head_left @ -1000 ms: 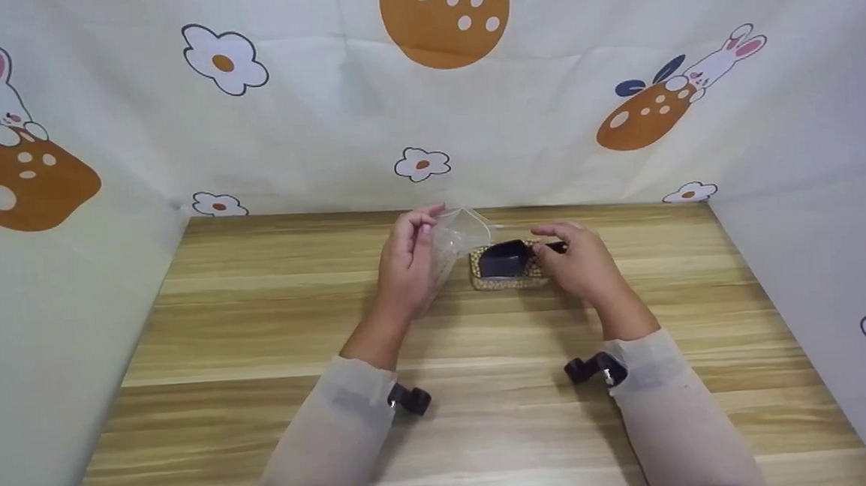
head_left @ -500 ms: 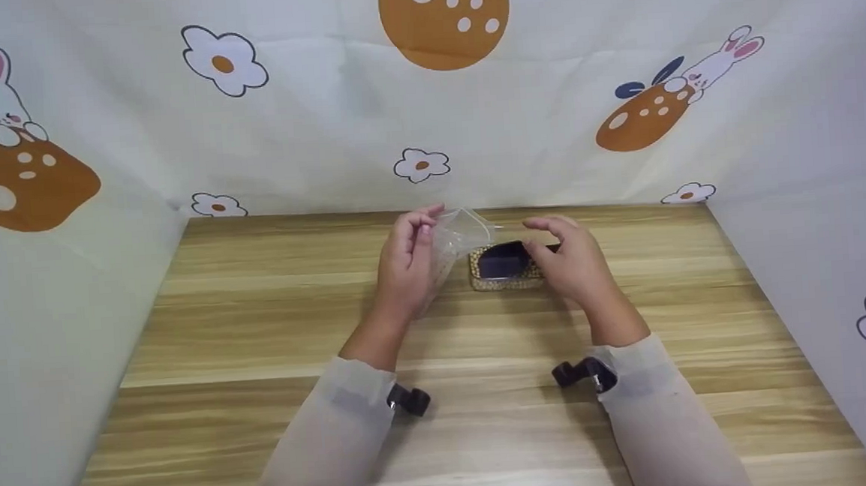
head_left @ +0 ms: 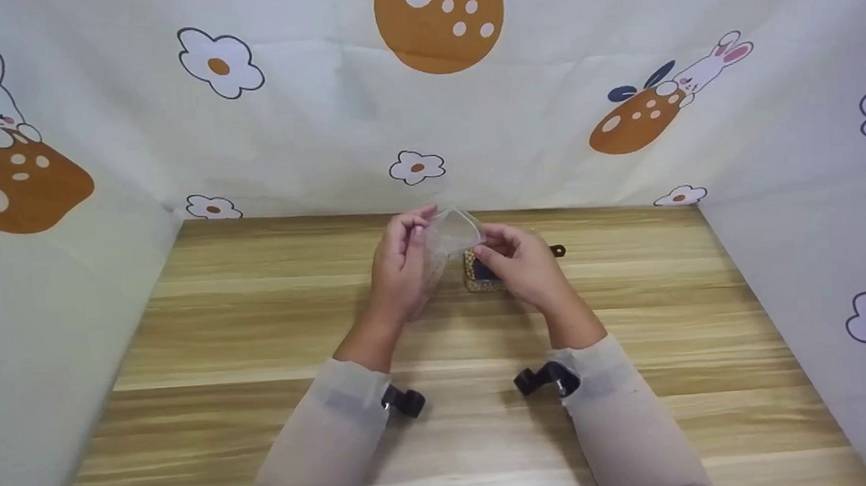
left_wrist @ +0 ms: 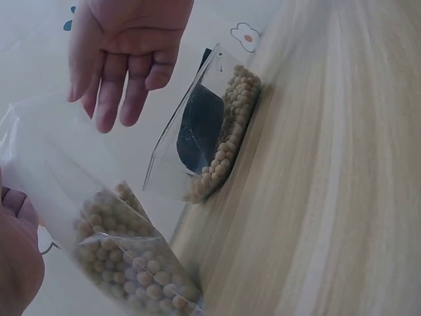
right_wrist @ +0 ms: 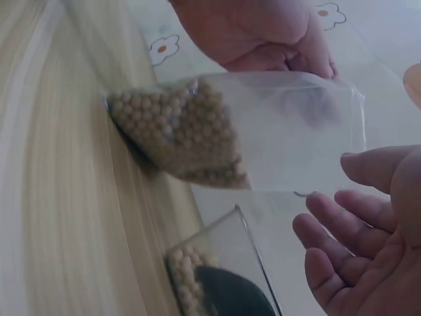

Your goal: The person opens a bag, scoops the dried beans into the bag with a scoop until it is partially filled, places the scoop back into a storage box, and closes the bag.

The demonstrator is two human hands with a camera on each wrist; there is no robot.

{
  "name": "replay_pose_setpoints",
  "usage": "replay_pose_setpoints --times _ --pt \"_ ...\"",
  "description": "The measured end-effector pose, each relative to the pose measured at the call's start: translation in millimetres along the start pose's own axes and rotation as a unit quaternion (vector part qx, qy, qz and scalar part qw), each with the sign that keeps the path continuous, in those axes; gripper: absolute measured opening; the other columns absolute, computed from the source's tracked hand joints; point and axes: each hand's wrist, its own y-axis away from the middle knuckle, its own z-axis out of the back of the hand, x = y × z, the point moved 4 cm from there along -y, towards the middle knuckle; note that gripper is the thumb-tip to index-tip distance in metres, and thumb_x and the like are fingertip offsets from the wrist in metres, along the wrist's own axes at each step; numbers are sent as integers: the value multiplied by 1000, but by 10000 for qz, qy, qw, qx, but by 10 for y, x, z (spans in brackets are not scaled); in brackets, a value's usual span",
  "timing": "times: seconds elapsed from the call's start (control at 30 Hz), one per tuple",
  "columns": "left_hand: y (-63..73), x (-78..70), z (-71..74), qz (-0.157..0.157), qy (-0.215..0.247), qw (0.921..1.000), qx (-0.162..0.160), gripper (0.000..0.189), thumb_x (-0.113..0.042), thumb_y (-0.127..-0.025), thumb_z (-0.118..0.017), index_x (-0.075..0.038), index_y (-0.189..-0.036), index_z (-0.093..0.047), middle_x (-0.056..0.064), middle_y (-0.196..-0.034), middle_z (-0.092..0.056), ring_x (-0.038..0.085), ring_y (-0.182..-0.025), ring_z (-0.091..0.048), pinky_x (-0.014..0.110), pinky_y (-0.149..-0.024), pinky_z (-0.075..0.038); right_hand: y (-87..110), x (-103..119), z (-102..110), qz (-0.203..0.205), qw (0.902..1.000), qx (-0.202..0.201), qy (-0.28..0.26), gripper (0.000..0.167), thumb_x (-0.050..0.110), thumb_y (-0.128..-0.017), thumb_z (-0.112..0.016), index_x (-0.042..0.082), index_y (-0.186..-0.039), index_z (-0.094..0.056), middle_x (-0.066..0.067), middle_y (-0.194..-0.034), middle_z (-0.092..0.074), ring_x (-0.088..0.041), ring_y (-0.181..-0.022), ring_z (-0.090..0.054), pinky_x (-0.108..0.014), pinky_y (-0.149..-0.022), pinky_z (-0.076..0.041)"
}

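Note:
A clear zip bag (head_left: 456,230) stands upright on the table, its lower part filled with round beige beans (right_wrist: 174,128). My left hand (head_left: 398,264) grips the bag's upper left side; some of its fingers are hidden behind the plastic. At the bag's right upper edge is my right hand (head_left: 524,264), with thumb and fingers apart in the right wrist view. Below that hand sits a clear box (head_left: 473,282) of the same beans. A black scoop (left_wrist: 200,128) lies in the box, and its handle (head_left: 558,250) sticks out to the right.
The wood-grain table (head_left: 257,321) runs back to a printed cloth wall (head_left: 307,153), close behind the bag. Cloth also stands at the left and right sides. A small black camera mount is on each sleeve.
My right hand has let go of the scoop's handle and moved left to the bag's edge. The scoop stays in the box. My left hand keeps its grip on the bag.

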Motion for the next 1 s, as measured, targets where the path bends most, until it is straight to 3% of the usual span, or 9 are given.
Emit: replay_pose_setpoints --times 0.13,0.27,0.33,0.43,0.5,0.63,0.73,0.87,1.0 --pt "2 -2 23 -52 192 9998 -59 15 -13 -113 -46 -7 -119 -59 5 -149 -67 22 -145 -58 41 -127 -43 -8 53 -118 -102 9996 -71 -266 38 19 -102 -73 6 -137 -70 -14 -126 -77 -26 -118 -73 -39 -106 -59" --pt "12 -23 39 -168 324 9993 -92 15 -10 -113 -45 -4 -118 -58 9 -149 -67 25 -145 -58 44 -127 -43 6 126 -223 -168 9983 -37 -561 41 22 -103 -72 11 -142 -67 -13 -132 -75 -22 -118 -73 -32 -102 -60" --pt "22 -35 47 -226 336 9991 -111 15 -10 -113 -46 -3 -118 -58 10 -149 -67 25 -145 -58 45 -126 -44 12 159 -278 -184 9963 68 -837 42 21 -103 -71 13 -144 -66 -14 -133 -74 -21 -104 -73 -26 -84 -62" --pt "37 -56 60 -318 350 9988 -154 15 -10 -113 -47 -2 -117 -60 11 -148 -67 27 -146 -58 48 -125 -45 22 217 -352 -183 9921 263 -1215 42 22 -105 -69 17 -146 -65 -13 -135 -73 -18 -85 -65 -22 -60 -52" --pt "51 -68 71 -333 251 9989 -195 15 -11 -113 -49 -4 -116 -61 10 -148 -68 27 -145 -58 48 -125 -45 28 245 -395 -183 9896 380 -1372 42 24 -105 -69 19 -147 -65 -10 -139 -71 -16 -82 -61 -21 -57 -49" --pt "75 -83 96 -299 128 9993 -205 15 -13 -113 -51 -5 -116 -64 9 -149 -67 27 -145 -58 46 -126 -45 41 279 -465 -13 9877 491 -1483 45 24 -105 -68 18 -150 -62 -6 -148 -68 -14 -116 -70 -22 -89 -61" --pt "89 -83 107 -231 201 9993 -202 17 -13 -112 -53 -6 -121 -65 7 -150 -66 25 -146 -58 42 -125 -45 60 287 -517 142 9829 687 -1701 50 21 -105 -68 13 -154 -57 -8 -154 -64 -20 -140 -63 -32 -115 -54" --pt "94 -73 111 -212 328 9990 -227 27 -15 -112 -55 -7 -136 -63 9 -150 -65 23 -140 -61 37 -122 -49 95 304 -588 352 9739 1023 -1993 62 20 -102 -73 9 -158 -50 -12 -158 -59 -27 -148 -56 -44 -123 -48" --pt "93 -57 121 -111 206 9994 -246 33 -20 -113 -54 -13 -145 -59 6 -151 -64 19 -139 -62 37 -121 -49 123 312 -642 376 9677 1207 -2180 78 23 -93 -85 10 -160 -47 -12 -160 -57 -33 -138 -62 -44 -117 -54"
